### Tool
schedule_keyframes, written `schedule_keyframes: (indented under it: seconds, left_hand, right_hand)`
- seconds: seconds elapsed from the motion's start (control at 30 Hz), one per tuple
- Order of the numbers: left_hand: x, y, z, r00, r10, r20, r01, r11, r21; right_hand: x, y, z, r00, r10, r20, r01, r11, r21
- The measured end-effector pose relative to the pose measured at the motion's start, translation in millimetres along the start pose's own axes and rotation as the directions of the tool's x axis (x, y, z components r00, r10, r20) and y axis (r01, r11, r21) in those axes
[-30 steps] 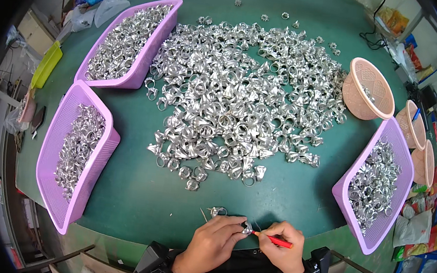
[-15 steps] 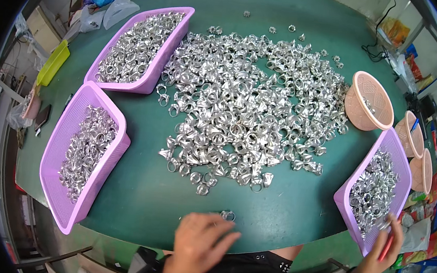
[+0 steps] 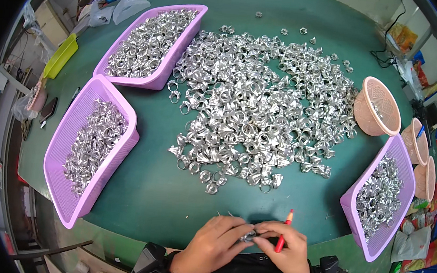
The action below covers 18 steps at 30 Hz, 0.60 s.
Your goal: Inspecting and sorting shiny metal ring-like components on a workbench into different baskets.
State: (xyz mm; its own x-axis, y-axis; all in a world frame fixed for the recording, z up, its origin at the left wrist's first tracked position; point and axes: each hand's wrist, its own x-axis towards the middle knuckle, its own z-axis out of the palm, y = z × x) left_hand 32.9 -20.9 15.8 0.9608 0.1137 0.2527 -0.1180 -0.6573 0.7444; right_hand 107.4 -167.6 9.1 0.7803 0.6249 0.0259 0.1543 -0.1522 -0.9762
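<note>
We are looking at both hands closing in together at the near edge: the left hand (image 3: 216,245) is pinching a small silvery ring (image 3: 247,236) between thumb and fingers, and the right hand (image 3: 292,250) is bringing its thumb and fingertips up against it while gripping a red pencil (image 3: 288,222), tip pointing away. Whether the right fingers are truly clamping the ring, we cannot tell; they are covering much of it. Risks, as we are judging them: the polished metal could be slipping out of so small a pinch and dropping over the table edge; the pencil, lodged among busy fingers, could be sliding loose or leaving a stray mark on the green tabletop (image 3: 156,204). Materials: beyond the hands, a heap of rings (image 3: 252,113) is glinting, round bands widening into flared, faceted heads. Purple plastic baskets (image 3: 106,170) are flanking it, fine-meshed and smooth-rimmed; a peach basket (image 3: 365,113) is showing a coarser, patterned weave.
</note>
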Motion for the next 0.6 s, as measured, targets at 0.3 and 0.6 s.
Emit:
schedule_keyframes:
  seconds: [0.3,0.6]
  left_hand:
    - [1,5,3,0.994,-0.094,-0.059,0.071,0.947,-0.314]
    - [3,5,6,0.996,-0.064,-0.054,0.042,0.939,-0.342]
  right_hand:
    - [-5,1,-3,0.963,0.229,0.142,-0.263,0.915,0.306]
    - [-9,7,-6,0.947,0.24,0.215,-0.303,0.891,0.339]
